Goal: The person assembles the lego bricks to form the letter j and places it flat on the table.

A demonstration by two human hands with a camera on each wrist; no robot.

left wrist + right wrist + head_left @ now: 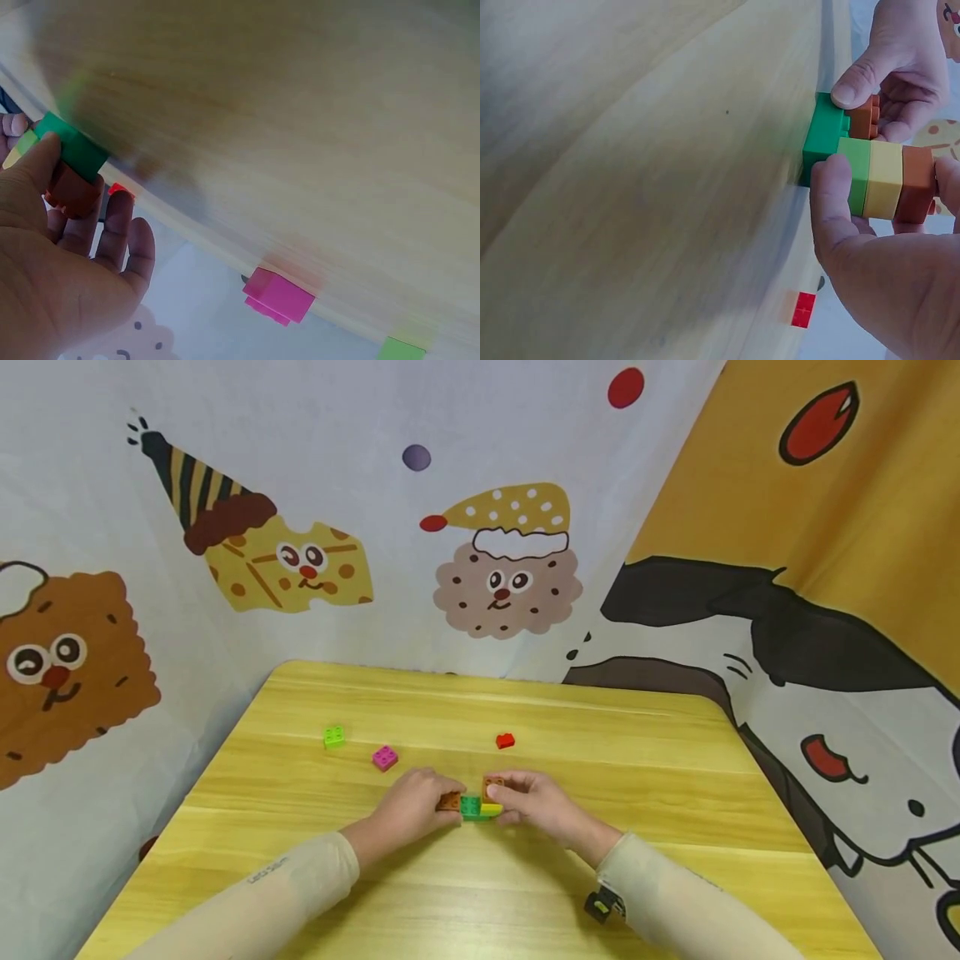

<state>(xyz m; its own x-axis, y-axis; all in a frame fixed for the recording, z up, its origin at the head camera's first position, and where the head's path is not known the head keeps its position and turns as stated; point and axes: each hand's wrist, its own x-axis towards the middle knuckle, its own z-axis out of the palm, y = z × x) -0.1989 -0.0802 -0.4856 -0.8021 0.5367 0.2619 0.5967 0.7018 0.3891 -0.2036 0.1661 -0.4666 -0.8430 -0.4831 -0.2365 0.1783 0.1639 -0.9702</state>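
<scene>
Both hands hold one assembly of joined blocks over the table's middle. In the right wrist view a dark green block (825, 135) is at its base, with a brown block (863, 118) on one end. On the other end a light green block (856, 174), a yellow block (883, 180) and another brown block (916, 184) are stacked. My left hand (411, 808) pinches the left end, at the brown and dark green blocks. My right hand (542, 808) grips the stack at the right end, fingers on the light green block and the outer brown one.
On the wooden table (465, 893) lie a lime green block (333, 737) and a magenta block (386, 758) to the left, beyond my left hand. A small red block (506, 741) lies beyond the assembly. Printed cloth (375, 635) hangs behind the table.
</scene>
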